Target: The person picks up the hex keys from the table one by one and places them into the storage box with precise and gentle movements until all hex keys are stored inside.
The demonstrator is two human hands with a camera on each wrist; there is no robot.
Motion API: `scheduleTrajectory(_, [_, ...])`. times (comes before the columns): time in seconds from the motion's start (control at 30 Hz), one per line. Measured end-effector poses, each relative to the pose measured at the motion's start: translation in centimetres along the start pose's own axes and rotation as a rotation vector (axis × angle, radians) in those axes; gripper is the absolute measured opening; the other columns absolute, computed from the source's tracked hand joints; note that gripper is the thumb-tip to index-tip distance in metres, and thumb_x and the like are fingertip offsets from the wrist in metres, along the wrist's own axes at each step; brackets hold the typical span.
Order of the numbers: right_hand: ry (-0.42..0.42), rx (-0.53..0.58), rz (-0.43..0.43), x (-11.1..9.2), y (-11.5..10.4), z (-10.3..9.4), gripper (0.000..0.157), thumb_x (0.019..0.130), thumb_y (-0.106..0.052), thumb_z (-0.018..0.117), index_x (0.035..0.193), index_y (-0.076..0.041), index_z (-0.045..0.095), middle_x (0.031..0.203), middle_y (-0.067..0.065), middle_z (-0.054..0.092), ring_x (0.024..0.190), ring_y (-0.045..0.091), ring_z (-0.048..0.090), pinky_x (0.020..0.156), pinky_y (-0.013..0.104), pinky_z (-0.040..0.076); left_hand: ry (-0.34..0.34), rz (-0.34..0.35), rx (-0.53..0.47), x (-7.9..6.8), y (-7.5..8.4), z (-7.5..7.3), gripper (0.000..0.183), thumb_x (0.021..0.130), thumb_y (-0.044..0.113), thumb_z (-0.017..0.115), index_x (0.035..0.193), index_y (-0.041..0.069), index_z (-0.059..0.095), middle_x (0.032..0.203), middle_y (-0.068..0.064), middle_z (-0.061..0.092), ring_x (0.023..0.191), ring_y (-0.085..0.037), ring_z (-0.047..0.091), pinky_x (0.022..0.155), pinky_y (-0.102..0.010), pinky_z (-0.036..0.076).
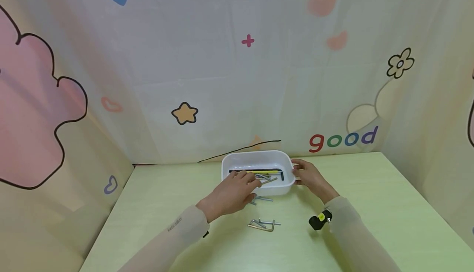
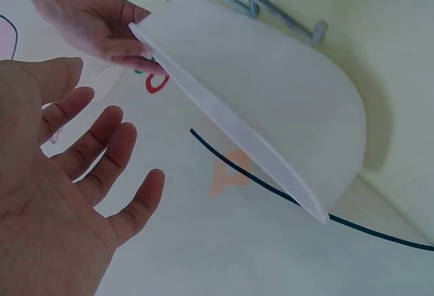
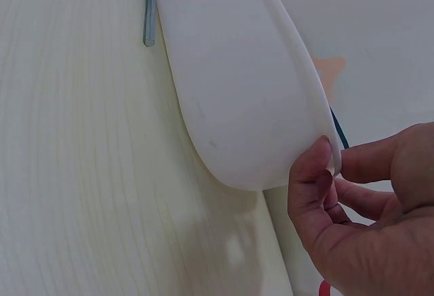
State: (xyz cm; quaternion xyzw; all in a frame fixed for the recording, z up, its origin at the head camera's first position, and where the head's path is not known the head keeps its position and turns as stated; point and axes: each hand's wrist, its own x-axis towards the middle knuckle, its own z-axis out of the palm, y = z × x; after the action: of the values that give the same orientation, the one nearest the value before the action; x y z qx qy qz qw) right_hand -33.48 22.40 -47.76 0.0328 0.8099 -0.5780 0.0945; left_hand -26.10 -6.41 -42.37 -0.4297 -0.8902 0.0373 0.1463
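Observation:
A white plastic tray (image 1: pixel 275 190) stands near the back of the table. My right hand (image 1: pixel 312 178) pinches its right end, thumb and fingers on either side of the rim (image 3: pixel 325 116) in the right wrist view. My left hand (image 1: pixel 235 191) hovers over the tray's front left side, its fingers spread and loosely bent with nothing between them in the left wrist view. Inside the tray lie L-shaped hex keys (image 1: pixel 270 180), a yellow stick (image 1: pixel 273 172), a long dark stick and a short black piece (image 1: pixel 282 176). More hex keys (image 1: pixel 264 198) lie just before the tray, partly behind my left hand.
Closer to me on the pale table (image 1: pixel 155 206), several L-shaped keys (image 1: pixel 261 225) lie in a loose group. A printed curtain (image 1: pixel 222 70) rises close behind the tray and along both sides. A small black device (image 1: pixel 319 221) is at the right wrist.

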Motion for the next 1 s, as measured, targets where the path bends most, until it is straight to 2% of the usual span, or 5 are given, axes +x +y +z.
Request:
scheduleTrajectory(0.23, [-0.002, 0.0, 0.001, 0.2, 0.3, 0.0, 0.048, 0.099, -0.004, 0.047, 0.147, -0.004, 0.04, 0.121, 0.017, 0.044, 0.107, 0.03, 0.052, 0.083, 0.033, 0.06, -0.003, 0.046, 0.02, -0.4, 1.5, 1.0, 0.029, 0.098, 0.036, 0.059, 0.125, 0.026, 0.056, 0.119, 0.007, 0.059, 0.113, -0.014, 0.055, 0.093, -0.032, 0.05])
scheduleTrajectory(0.43, [-0.001, 0.005, -0.001, 0.3, 0.3, 0.0, 0.048, 0.099, -0.004, 0.047, 0.147, -0.004, 0.04, 0.121, 0.017, 0.045, 0.106, 0.029, 0.052, 0.082, 0.032, 0.06, -0.065, 0.082, 0.02, -0.9, 2.7, 1.7, 0.032, 0.097, 0.039, 0.059, 0.127, 0.026, 0.055, 0.12, 0.008, 0.058, 0.112, -0.013, 0.054, 0.095, -0.03, 0.05])
scheduleTrajectory(0.7, [-0.003, 0.013, -0.001, 0.2, 0.1, -0.1, 0.048, 0.099, -0.004, 0.046, 0.146, -0.003, 0.04, 0.12, 0.015, 0.044, 0.104, 0.027, 0.052, 0.078, 0.029, 0.059, -0.088, 0.131, 0.076, -1.3, 3.3, 3.4, 0.035, 0.095, 0.039, 0.062, 0.127, 0.026, 0.056, 0.118, 0.008, 0.058, 0.111, -0.012, 0.055, 0.095, -0.027, 0.048])
scheduleTrajectory(1.0, [0.001, 0.018, 0.008, 0.2, 0.0, -0.1, 0.047, 0.099, -0.004, 0.047, 0.146, -0.004, 0.042, 0.12, 0.015, 0.044, 0.104, 0.026, 0.052, 0.078, 0.028, 0.059, -0.131, 0.164, 0.081, -1.3, 3.6, 5.0, 0.032, 0.094, 0.04, 0.064, 0.123, 0.026, 0.061, 0.115, 0.009, 0.06, 0.107, -0.011, 0.056, 0.091, -0.026, 0.049])
